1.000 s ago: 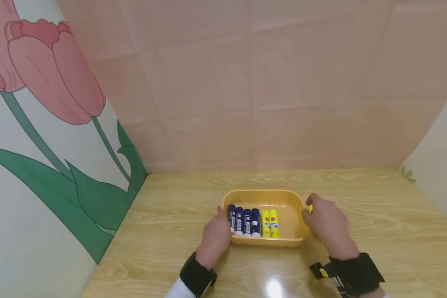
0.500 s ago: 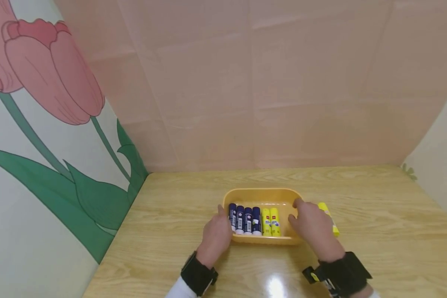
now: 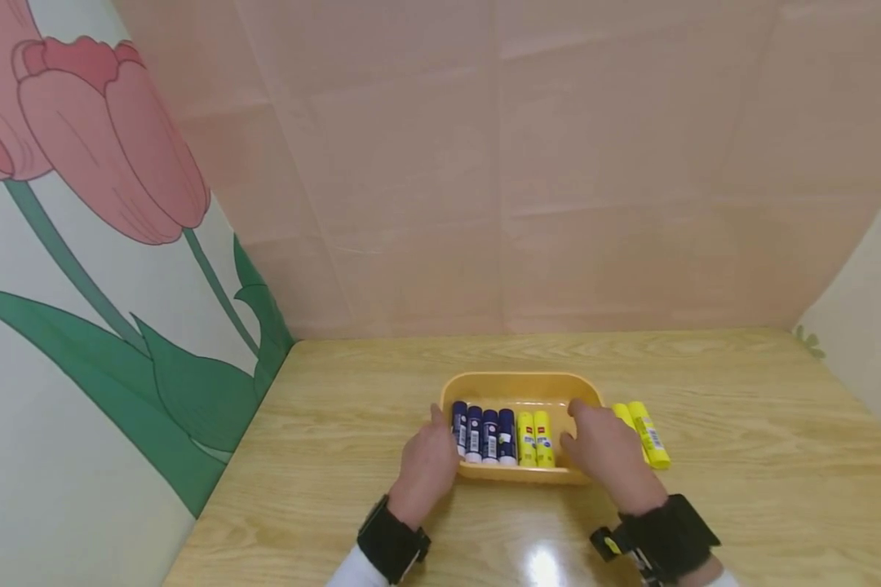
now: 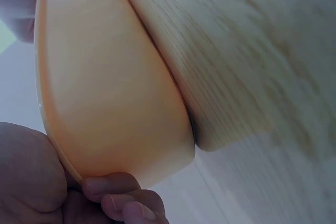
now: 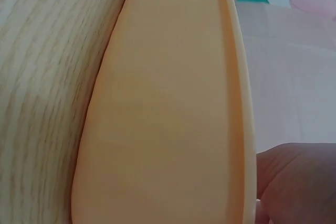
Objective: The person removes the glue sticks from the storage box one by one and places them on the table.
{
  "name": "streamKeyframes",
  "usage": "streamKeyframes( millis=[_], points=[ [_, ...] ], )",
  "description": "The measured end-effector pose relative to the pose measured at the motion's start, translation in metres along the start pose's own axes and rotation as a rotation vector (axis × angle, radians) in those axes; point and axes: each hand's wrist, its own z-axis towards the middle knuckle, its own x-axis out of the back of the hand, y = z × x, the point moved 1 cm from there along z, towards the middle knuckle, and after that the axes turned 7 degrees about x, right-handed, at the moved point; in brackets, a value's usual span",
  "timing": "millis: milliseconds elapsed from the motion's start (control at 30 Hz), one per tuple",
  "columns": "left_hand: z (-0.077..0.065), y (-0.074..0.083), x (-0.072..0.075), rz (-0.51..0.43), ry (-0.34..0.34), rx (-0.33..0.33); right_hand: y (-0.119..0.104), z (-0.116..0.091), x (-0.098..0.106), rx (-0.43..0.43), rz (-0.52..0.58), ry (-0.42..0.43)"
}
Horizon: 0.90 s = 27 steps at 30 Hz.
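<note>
Yellow tray (image 3: pixel 517 376) sits flat on the table (image 3: pixel 338 408), straight in front of you; your left hand (image 3: pixel 427 463) grips its left end, fingers curled at the rim. Your right hand (image 3: pixel 611 450) is at the right end, fingertips over the inside; can't tell if they grasp anything. Tray looks like thin plastic: light, stiff, a bit slick, best held by the rim at both ends. Inside, left to right: four navy glue sticks (image 3: pixel 490 436), then two yellow glue sticks (image 3: pixel 542 440), lying side by side. Two loose yellow sticks (image 3: pixel 649 434) lie just right of the tray, partly behind your hand. Sticks look light, hard, smooth, likely to roll; pinch mid-barrel.
</note>
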Motion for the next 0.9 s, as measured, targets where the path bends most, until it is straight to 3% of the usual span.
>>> streamKeyframes(
  millis=[467,733,900],
  points=[
    [0.001,-0.001,-0.001,0.001,-0.013,0.005,-0.001,0.008,-0.005,-0.008,-0.081,-0.027],
    [0.003,-0.002,-0.004,0.0,-0.012,0.012,0.0,0.013,-0.015,0.021,-0.044,-0.005],
    [0.005,-0.002,-0.006,0.005,-0.005,-0.003,0.002,0.019,-0.02,-0.03,-0.032,-0.061]
  ],
)
